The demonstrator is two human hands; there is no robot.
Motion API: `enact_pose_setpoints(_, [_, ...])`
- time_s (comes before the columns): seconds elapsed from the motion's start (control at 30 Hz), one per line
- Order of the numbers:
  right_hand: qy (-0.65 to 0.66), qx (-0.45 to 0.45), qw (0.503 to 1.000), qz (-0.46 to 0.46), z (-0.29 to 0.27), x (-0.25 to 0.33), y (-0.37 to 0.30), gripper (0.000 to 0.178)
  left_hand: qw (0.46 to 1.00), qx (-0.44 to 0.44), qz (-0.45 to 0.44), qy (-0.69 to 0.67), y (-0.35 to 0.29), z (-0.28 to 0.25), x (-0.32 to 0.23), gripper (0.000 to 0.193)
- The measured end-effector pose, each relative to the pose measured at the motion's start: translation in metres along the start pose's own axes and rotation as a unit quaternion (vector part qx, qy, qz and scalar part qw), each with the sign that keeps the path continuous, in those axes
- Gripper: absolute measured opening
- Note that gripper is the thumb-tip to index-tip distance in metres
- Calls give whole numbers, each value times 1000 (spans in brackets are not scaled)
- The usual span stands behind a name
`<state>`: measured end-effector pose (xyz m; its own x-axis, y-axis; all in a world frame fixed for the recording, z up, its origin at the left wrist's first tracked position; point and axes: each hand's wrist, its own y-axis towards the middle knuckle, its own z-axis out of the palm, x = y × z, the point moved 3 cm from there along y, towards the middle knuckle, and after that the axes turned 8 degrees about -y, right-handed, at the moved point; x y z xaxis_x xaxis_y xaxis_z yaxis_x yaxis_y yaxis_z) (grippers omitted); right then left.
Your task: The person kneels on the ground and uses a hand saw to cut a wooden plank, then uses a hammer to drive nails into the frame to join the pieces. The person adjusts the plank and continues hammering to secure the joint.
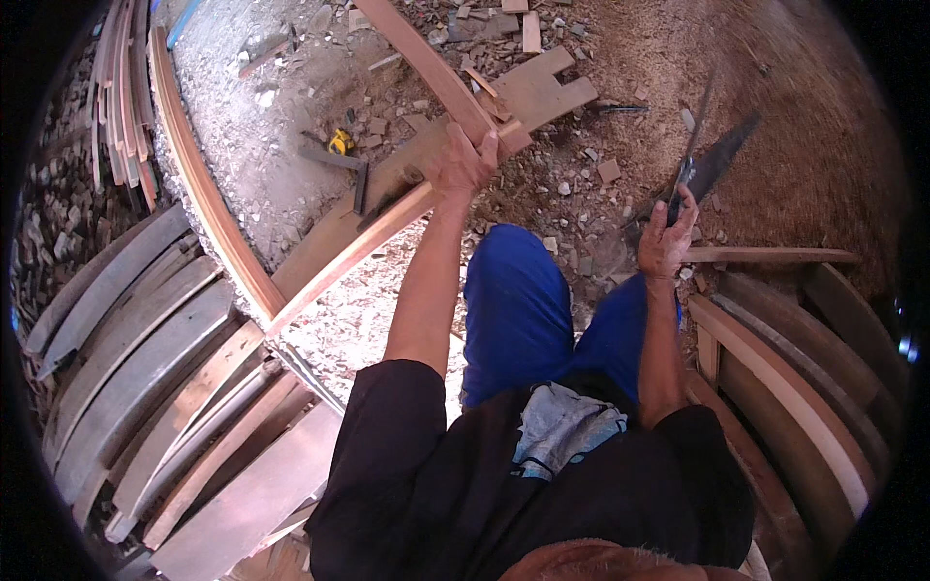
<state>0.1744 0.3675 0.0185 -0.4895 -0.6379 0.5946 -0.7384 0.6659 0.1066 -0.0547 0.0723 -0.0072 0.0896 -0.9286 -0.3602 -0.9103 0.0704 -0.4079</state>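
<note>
My left hand (463, 165) is closed around the corner where two wooden bars meet. One bar, a reddish wooden piece (426, 63), runs away to the upper left. The other, a pale wooden strip (349, 259), slants down to the near left. Under this corner lies a wide brown board (547, 85) with a notched end. Out to the right, my right hand (668, 232) has its fingers curled at the near end of a dark, pointed blade that looks like a handsaw (725, 155). Its handle is mostly hidden by the hand. A dark L-shaped square (362, 186) rests on the wide board.
A yellow tape measure (340, 142) lies beyond the square. Long strips (121, 87) are heaped at the far left, with stacked planks (155, 358) nearer. More boards (790, 387) stand at my right. Wood offcuts (531, 32) and chips litter the dirt floor.
</note>
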Motion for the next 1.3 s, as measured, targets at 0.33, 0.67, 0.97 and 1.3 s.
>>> enact_pose_setpoints(0.33, [192,204,954,-105,-28,92,-64,43,923,-211,301,-115,-52,11,24,58])
enact_pose_setpoints(0.67, [184,248,947,-89,9,71,-111,41,923,-210,321,-22,-44,23,38,44])
enact_pose_setpoints(0.97, [123,165,952,-225,9,70,-113,39,911,-251,326,29,-33,38,48,45])
enact_pose_setpoints(1.3, [105,116,957,-243,2,70,-129,38,916,-178,355,-59,-27,23,43,49])
